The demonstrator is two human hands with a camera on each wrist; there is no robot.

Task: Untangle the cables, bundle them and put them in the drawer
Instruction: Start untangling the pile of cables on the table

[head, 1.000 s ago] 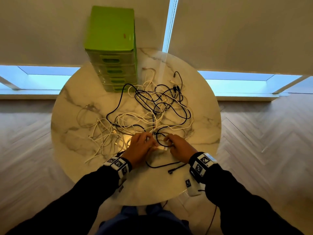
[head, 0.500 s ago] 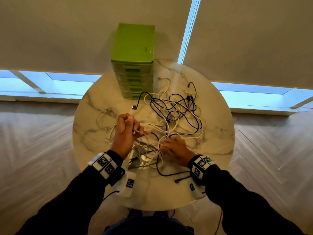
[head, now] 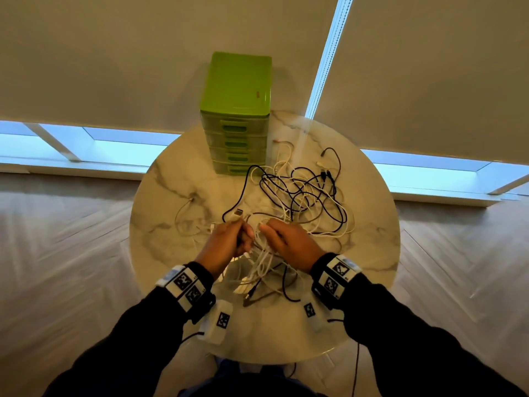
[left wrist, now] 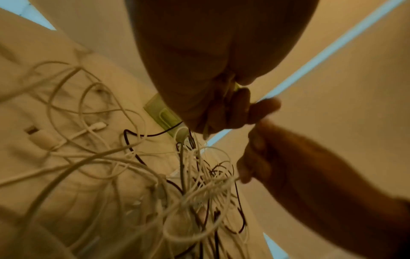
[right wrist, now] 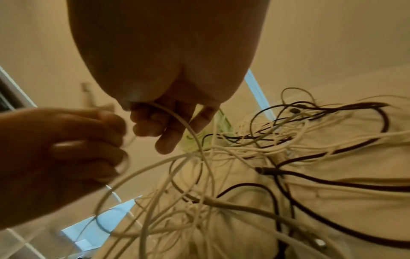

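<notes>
No readable writing anywhere, just a tiny red sticker on top of the lime-green plastic drawer tower (head: 237, 110) (too small to read). That tower stood at the far edge of the round white marble table (head: 160, 224), drawers all closed. The tangled heap of white and black cables (head: 303, 202) sprawled right in front of the tower. Nearer than that, the left hand (head: 229, 245) was fisted round lifted strands and the right hand (head: 289, 242) pinched a white one, both blocking the knot.
</notes>
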